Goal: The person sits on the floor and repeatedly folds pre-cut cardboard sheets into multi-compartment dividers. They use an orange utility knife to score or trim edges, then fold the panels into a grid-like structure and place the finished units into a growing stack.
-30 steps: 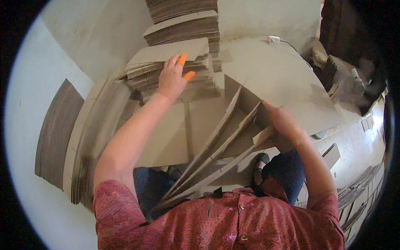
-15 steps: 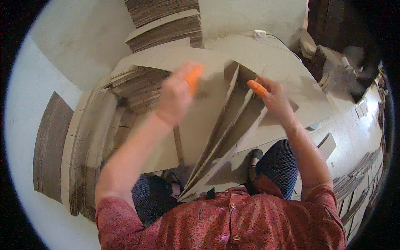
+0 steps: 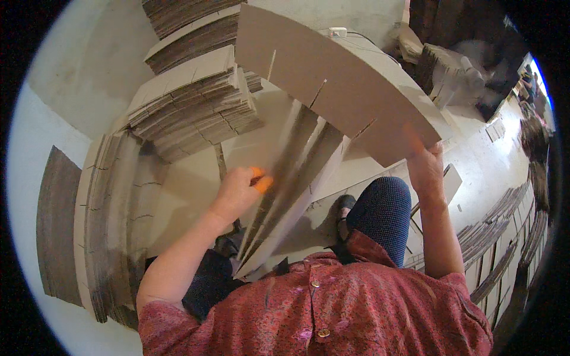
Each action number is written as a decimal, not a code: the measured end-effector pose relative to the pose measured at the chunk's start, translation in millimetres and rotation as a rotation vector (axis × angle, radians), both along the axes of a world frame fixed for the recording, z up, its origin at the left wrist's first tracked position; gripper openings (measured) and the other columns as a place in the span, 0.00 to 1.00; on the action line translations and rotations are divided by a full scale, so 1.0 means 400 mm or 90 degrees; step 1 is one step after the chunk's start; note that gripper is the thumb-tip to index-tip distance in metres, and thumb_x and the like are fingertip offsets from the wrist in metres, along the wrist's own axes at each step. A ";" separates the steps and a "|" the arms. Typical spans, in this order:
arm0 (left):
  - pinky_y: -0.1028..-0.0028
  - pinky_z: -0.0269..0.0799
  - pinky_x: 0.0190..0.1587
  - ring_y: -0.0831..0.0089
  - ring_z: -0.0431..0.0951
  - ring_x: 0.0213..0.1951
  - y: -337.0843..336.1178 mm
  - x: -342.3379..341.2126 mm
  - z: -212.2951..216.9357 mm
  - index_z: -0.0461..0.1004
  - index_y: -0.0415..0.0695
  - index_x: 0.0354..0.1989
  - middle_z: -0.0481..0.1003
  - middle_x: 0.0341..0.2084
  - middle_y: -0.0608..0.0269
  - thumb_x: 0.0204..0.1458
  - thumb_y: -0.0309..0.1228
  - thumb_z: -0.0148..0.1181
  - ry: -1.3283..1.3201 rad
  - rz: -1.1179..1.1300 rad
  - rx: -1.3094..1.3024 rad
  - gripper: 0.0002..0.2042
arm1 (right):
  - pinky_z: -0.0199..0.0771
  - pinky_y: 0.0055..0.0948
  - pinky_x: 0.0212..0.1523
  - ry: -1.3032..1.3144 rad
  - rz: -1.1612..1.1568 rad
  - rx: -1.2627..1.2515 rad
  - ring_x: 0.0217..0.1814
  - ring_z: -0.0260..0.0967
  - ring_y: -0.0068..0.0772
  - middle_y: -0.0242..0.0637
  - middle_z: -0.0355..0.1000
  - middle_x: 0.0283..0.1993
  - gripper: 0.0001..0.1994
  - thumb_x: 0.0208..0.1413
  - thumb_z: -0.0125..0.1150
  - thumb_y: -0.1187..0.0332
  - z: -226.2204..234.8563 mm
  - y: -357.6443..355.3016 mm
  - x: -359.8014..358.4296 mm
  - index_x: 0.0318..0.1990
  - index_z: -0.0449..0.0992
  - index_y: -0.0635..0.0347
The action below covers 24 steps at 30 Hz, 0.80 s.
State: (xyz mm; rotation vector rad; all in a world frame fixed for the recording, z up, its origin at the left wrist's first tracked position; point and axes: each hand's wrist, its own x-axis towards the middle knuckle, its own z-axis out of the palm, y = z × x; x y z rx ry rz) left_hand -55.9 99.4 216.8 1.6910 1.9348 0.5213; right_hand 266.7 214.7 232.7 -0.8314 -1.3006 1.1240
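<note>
A wide tan cardboard strip [image 3: 332,77] with several slots slants across the far side, its right end in my right hand [image 3: 426,169]. Its slotted edge meets the far ends of several long cardboard strips [image 3: 291,184], which stand on edge and run back toward my lap. My left hand [image 3: 234,196], with orange covers on the fingertips, is closed at the left edge of these long strips. An orange cover on my right hand is blurred against the wide strip. How far the pieces' slots fit into each other is hard to make out.
A stack of slotted cardboard pieces [image 3: 190,101] lies on the board at the far left. More stacked cardboard [image 3: 190,41] stands behind it, and tall strips [image 3: 95,219] lean at the left. Cardboard pieces [image 3: 487,243] cover the floor at right. A white plug adapter [image 3: 338,32] sits at the back.
The wide slotted strip now spans the long strips, held by my right hand, which has shifted right and nearer. My left hand has come down from beside the stack to the long strips.
</note>
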 end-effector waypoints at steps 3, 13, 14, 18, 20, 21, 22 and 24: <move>0.73 0.67 0.32 0.76 0.73 0.29 -0.032 -0.013 0.023 0.75 0.34 0.37 0.77 0.27 0.53 0.49 0.30 0.55 0.007 0.025 0.059 0.11 | 0.67 0.24 0.43 -0.034 -0.002 0.026 0.41 0.68 0.21 0.30 0.74 0.38 0.10 0.53 0.57 0.72 -0.019 -0.007 0.019 0.43 0.76 0.63; 0.67 0.70 0.31 0.55 0.76 0.28 -0.110 -0.125 0.008 0.76 0.36 0.37 0.75 0.27 0.44 0.46 0.24 0.56 0.114 0.058 0.177 0.10 | 0.68 0.23 0.39 -0.252 0.015 0.050 0.36 0.67 0.18 0.29 0.75 0.34 0.09 0.53 0.58 0.71 -0.020 -0.006 0.032 0.40 0.77 0.64; 0.67 0.71 0.31 0.55 0.76 0.28 -0.113 -0.129 0.005 0.76 0.35 0.37 0.74 0.27 0.43 0.46 0.24 0.56 0.117 0.067 0.175 0.10 | 0.68 0.23 0.39 -0.282 0.017 0.047 0.36 0.67 0.18 0.30 0.75 0.34 0.09 0.53 0.58 0.71 -0.014 -0.005 0.028 0.40 0.77 0.64; 0.68 0.70 0.28 0.55 0.76 0.25 -0.117 -0.131 -0.012 0.76 0.35 0.36 0.74 0.25 0.42 0.46 0.24 0.57 0.124 0.072 0.205 0.09 | 0.68 0.22 0.39 -0.276 0.033 0.096 0.36 0.67 0.18 0.31 0.75 0.34 0.09 0.52 0.59 0.71 -0.001 -0.002 0.013 0.40 0.77 0.65; 0.68 0.70 0.27 0.55 0.76 0.24 -0.118 -0.127 -0.008 0.77 0.35 0.36 0.74 0.25 0.42 0.45 0.23 0.57 0.120 0.110 0.185 0.09 | 0.68 0.22 0.38 -0.232 0.058 0.107 0.35 0.67 0.18 0.30 0.75 0.35 0.10 0.52 0.59 0.71 0.010 0.002 0.012 0.40 0.77 0.65; 0.68 0.70 0.27 0.55 0.76 0.24 -0.119 -0.132 -0.010 0.77 0.35 0.36 0.74 0.24 0.41 0.45 0.23 0.57 0.134 0.097 0.205 0.09 | 0.68 0.22 0.38 -0.247 0.058 0.104 0.35 0.67 0.18 0.30 0.75 0.35 0.10 0.52 0.59 0.71 0.006 0.006 0.009 0.40 0.77 0.65; 0.68 0.70 0.26 0.55 0.76 0.24 -0.120 -0.140 -0.014 0.77 0.35 0.36 0.74 0.24 0.41 0.45 0.23 0.57 0.149 0.085 0.225 0.09 | 0.68 0.22 0.37 -0.261 0.059 0.101 0.35 0.67 0.18 0.30 0.75 0.35 0.10 0.52 0.59 0.70 -0.004 0.010 0.004 0.40 0.77 0.65; 0.68 0.69 0.26 0.55 0.76 0.23 -0.121 -0.145 -0.015 0.77 0.35 0.36 0.73 0.24 0.41 0.45 0.23 0.57 0.154 0.081 0.236 0.09 | 0.68 0.22 0.37 -0.275 0.059 0.091 0.35 0.67 0.18 0.30 0.75 0.34 0.10 0.52 0.59 0.70 -0.005 0.010 0.001 0.40 0.77 0.64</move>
